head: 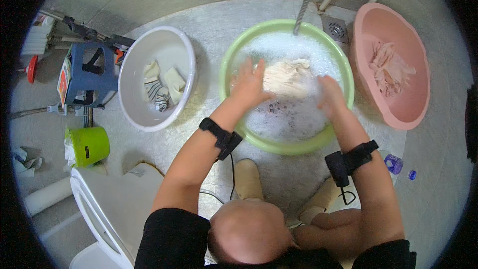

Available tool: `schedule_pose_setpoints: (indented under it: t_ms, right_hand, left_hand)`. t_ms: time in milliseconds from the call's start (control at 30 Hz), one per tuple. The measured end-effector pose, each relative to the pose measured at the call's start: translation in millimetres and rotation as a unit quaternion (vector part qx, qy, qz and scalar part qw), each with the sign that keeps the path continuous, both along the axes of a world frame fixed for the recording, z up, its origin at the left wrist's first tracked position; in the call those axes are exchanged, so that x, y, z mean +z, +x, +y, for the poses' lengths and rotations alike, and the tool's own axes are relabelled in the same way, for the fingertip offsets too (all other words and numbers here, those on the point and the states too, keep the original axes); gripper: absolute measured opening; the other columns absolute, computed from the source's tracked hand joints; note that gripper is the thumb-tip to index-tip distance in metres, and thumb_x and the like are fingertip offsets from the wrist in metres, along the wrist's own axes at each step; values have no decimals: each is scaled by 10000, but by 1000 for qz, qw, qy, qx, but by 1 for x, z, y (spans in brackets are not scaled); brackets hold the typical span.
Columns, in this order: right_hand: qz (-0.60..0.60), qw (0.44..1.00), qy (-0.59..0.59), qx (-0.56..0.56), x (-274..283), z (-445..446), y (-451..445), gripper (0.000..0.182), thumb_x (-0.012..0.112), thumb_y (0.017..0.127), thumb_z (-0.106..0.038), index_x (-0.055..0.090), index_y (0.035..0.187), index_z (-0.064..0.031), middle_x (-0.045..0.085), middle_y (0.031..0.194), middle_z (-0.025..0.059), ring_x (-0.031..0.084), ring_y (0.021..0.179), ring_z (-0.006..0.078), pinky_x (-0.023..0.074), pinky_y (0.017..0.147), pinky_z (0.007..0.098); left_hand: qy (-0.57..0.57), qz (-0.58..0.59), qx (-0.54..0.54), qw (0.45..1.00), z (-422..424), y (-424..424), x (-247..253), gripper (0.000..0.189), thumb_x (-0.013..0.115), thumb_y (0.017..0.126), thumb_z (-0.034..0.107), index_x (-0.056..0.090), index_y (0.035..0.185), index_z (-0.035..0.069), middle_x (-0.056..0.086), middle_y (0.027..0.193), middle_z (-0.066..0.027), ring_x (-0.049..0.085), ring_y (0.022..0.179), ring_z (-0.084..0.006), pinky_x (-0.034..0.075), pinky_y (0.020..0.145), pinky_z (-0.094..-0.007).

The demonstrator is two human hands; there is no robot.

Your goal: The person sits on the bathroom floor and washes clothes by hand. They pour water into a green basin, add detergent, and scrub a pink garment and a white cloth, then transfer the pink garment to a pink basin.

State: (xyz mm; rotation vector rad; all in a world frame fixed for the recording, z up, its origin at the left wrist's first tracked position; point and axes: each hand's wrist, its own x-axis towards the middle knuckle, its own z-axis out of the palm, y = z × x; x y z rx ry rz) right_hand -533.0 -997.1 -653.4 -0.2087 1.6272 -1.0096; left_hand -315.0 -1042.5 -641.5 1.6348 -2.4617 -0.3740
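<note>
A light green basin (293, 148) stands on the floor before me, filled with foamy water (310, 46). In its middle floats a wet, crumpled cream cloth (289, 76). My left hand (249, 84) is spread beside the cloth's left edge, its fingers apart; whether the thumb touches the fabric I cannot tell. To the right of the cloth, my right hand (331, 97) is blurred, its fingers and thumb apart with nothing seen between them. A gap of suds separates it from the cloth. The end of a metal shower hose (307, 2) dips into the foam at the back.
A white basin (186, 56) with socks (173, 84) stands left. On the right, a pink basin (409, 119) holds pale pink cloth (390, 69), near a floor drain (336, 30). Further left are a blue stool (93, 78) and green bin (93, 145). A purple-labelled bottle (394, 164) lies right.
</note>
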Motion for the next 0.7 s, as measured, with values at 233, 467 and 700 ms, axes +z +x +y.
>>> schedule_pose_setpoints:
  t_ms: [233, 467, 700]
  right_hand:
    - [-319, 947, -43, -16, -17, 14, 29, 595, 358, 891, -518, 368, 1305, -92, 474, 1242, 91, 478, 1109, 247, 400, 919, 381]
    - [-502, 834, -193, 121, 21, -17, 8, 715, 212, 875, -605, 580, 980, -1, 615, 955, 145, 617, 793, 270, 501, 749, 376]
    - [-146, 987, -66, 0, 57, -11, 34, 409, 428, 917, -322, 445, 1171, -2, 539, 1118, 111, 568, 979, 218, 484, 835, 359]
  left_hand:
    - [266, 134, -120, 947, -12, -51, 6, 567, 735, 641, 244, 534, 1140, 64, 399, 1294, -164, 417, 1172, -327, 367, 959, -395]
    - [97, 367, -217, 899, 26, -56, 47, 503, 729, 640, 142, 544, 1101, 65, 470, 1193, -127, 474, 1091, -289, 390, 929, -363]
    - [140, 253, -25, 957, -15, -12, 41, 435, 680, 681, 154, 526, 1058, 1, 573, 1004, -148, 562, 947, -269, 418, 862, -318]
